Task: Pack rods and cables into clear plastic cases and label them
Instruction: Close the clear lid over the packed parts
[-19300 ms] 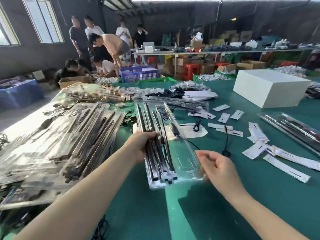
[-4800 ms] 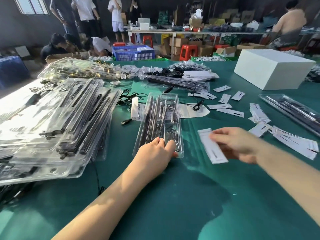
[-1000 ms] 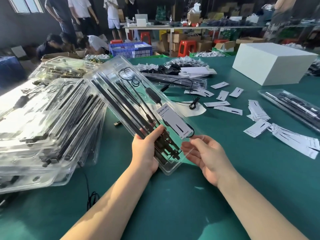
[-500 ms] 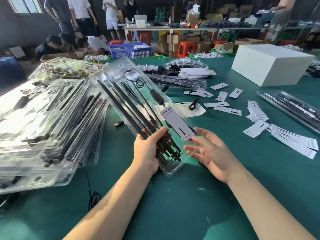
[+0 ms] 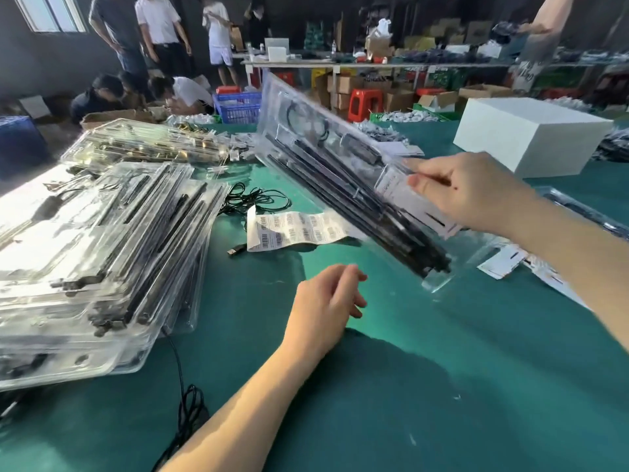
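Right hand (image 5: 476, 195) gripping glossy clear case (image 5: 326, 158)

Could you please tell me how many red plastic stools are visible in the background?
2: one red stool beside the cardboard boxes, another under the far table, partly behind the held clear case. Others may be hidden.

Clear case (image 5: 340, 172) smeared by motion blur, card (image 5: 405, 195) print unreadable and partly under the right hand (image 5: 476, 195), barcode sheet (image 5: 292, 229) digits too small, stack of cases (image 5: 95, 253) cut by left edge
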`<state>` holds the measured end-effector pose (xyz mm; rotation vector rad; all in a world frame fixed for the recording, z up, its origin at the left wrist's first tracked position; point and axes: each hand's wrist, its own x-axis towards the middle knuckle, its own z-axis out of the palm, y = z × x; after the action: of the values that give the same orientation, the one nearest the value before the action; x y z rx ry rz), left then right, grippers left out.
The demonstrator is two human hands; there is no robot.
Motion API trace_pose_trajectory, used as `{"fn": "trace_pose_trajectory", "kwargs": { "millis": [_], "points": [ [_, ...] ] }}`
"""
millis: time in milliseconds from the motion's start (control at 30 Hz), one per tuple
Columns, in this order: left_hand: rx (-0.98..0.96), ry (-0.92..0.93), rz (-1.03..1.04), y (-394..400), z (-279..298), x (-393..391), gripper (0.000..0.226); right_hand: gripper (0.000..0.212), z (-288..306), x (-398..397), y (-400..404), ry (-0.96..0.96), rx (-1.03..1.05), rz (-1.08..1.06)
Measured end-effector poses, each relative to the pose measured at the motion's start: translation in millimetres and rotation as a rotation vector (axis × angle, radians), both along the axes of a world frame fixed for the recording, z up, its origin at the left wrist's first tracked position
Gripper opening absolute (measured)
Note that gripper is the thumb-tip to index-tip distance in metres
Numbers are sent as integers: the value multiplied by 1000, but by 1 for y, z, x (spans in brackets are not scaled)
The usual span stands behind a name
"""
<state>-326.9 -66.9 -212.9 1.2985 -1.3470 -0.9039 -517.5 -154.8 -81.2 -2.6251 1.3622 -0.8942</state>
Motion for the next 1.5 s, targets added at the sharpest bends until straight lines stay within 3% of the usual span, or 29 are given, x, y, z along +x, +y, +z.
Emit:
{"fn": "trace_pose_trajectory", "kwargs": {
  "millis": [100, 167, 233, 333, 433, 500, 700, 867, 967, 1100, 1200, 1267, 1333, 1400, 1467, 1500],
  "points": [
    [-662, -559, 281, 3, 2, 1, 22, 38, -12, -12, 12, 301, -363, 113],
    [-826, -756, 432, 1, 6, 2, 27, 35, -43, -26, 21, 471, -539, 192],
    [-766, -944, 438, 1, 6, 4, 36, 34, -76, -42, 30, 514, -642, 254],
    [-698, -1027, 131, -1, 2, 11, 31, 36, -114, -59, 39, 454, -650, 271],
    [-401, -1039, -248, -1, 8, 17, 37, 42, -131, -68, 45, 461, -579, 254],
    [-239, -1112, -334, -1, 11, 18, 44, 41, -134, -71, 48, 445, -532, 234],
    [-86, -1250, -199, 3, 23, 6, 53, 37, -126, -70, 51, 356, -370, 185],
    [-242, -1223, 9, -1, 33, -3, 23, 30, -103, -71, 41, 278, -291, 156],
    [-255, -1243, 18, -8, 34, -1, 15, 46, -98, -69, 37, 281, -221, 151],
    [-221, -1408, -49, -7, 32, -1, 16, 33, -101, -70, 38, 276, -297, 203],
    [-169, -1525, -187, 2, 23, -8, 12, 40, -114, -71, 48, 381, -341, 203],
    [-169, -1560, -250, 8, 16, -10, 27, 56, -121, -75, 50, 444, -117, 103],
    [-188, -1532, -281, 13, 9, -9, 50, 51, -122, -82, 48, 503, 193, 21],
    [-184, -1501, -304, 14, 7, -6, 71, 38, -119, -88, 43, 339, 387, 32],
    [-184, -1470, -306, 15, 7, -3, 66, 25, -113, -91, 38, -67, 400, -6],
    [-189, -1451, -303, 15, 7, -2, 59, 18, -114, -96, 28, -192, 311, -98]
  ]
}}
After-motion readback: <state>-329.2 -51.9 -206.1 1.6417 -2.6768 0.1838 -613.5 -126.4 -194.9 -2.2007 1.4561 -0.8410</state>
